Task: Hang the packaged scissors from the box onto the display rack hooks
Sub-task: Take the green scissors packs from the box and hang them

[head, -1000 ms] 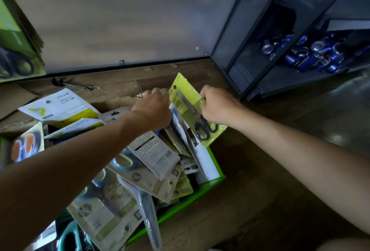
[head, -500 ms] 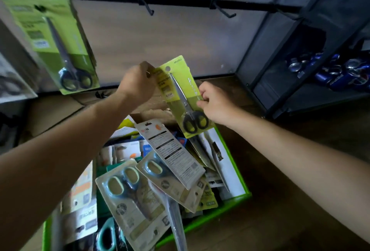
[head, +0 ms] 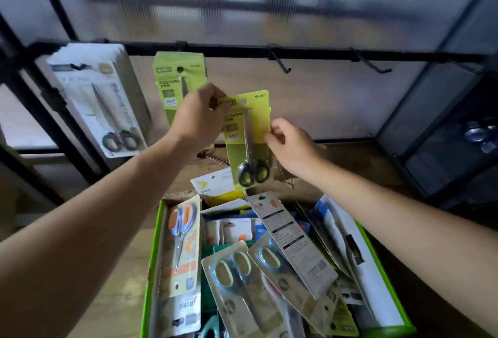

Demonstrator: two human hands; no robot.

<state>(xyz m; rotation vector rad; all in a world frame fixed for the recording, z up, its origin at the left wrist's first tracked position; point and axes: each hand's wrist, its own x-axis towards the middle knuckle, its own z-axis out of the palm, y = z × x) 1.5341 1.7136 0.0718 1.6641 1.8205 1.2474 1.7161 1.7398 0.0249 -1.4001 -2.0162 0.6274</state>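
left grip (head: pixel 200 119) pinches pack (head: pixel 258 127), corner covered (top-left)

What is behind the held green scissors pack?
Around the held pack only the brown back panel shows. To its left, a matching green pack hangs from the rail, its lower half covered by the left hand. Whatever lies directly behind the held pack is hidden.

Single head view, wide-angle, facing forward-down: rack rail (head: pixel 229 53) ahead, box (head: pixel 155 243) close below.
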